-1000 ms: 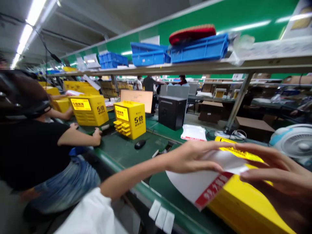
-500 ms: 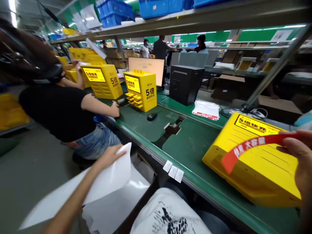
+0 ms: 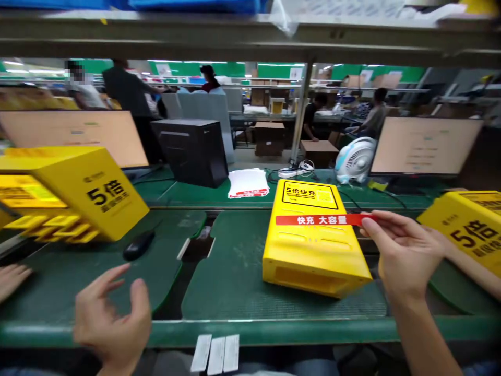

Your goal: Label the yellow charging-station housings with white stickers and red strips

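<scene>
Head view: right hand (image 3: 409,250) pinches the right end of a red strip (image 3: 289,220) between thumb and fingers. Strip sits left of that hand, stretched across the upper face of a yellow box (image 3: 313,256); can't tell if it's touching the face. Box is on the green table (image 3: 230,261), just left of the right hand. Left hand (image 3: 113,316) holds nothing, thumb and fingers apart and loosely curled, over the near table edge, well apart from strip and box.

Text: strip reads 快充 大容量, white on red. Box label reads 5倍快充, smaller lines too blurred. Second yellow box (image 3: 84,193) on the left shows a big 5倍, as does a third yellow box (image 3: 465,227) at far right.

Orientation: strip's long axis runs left-right, near level, free end pointing left, print upright. Yellow box's long axis runs away from the viewer, label end far, recessed end facing near.
</scene>
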{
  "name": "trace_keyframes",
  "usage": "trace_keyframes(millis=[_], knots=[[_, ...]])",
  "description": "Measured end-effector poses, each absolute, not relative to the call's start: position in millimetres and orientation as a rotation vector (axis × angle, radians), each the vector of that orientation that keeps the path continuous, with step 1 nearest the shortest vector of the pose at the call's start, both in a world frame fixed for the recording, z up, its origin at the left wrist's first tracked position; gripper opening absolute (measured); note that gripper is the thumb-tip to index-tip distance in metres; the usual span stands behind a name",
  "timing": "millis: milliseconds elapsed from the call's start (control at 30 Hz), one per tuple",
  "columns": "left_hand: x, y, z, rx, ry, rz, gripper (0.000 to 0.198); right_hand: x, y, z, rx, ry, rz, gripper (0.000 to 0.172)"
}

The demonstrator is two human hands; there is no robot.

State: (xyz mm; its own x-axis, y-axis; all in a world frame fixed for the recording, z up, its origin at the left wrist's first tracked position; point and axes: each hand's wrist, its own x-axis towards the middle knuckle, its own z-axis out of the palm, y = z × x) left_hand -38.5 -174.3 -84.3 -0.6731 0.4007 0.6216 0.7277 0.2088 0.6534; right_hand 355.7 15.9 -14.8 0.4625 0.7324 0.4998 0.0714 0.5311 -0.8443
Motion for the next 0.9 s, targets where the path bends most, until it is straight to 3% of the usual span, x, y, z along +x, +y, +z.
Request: trace_keyframes(millis=[67, 133, 267, 433, 633, 900], knots=[[6, -116, -47, -1.52, -2.111, -1.626, 0.026, 356, 23, -25, -0.96, -0.987, 0.554, 0.032], [50, -64, -23, -2.027, -2.293, -1.84, 0.034, 356, 30, -34, -0.982, -0.953, 0.643, 0.034], [97, 5, -9, -2.261, -2.377, -2.216, 0.042, 356, 41, -43, -1.006, -0.916, 0.714, 0.035], [104, 38, -7, -2.324, -2.299, -2.247, 0.032, 361, 51, -44, -1.009, -0.916, 0.699, 0.033], [108, 53, -9, -2.202, -2.457, -2.35, 0.035, 361, 59, -40, -0.981, -0.926, 0.696, 0.029], [103, 72, -21, -2.378, -2.282, -2.14, 0.023, 361, 71, -39, -1.016, -0.972, 0.642, 0.037]])
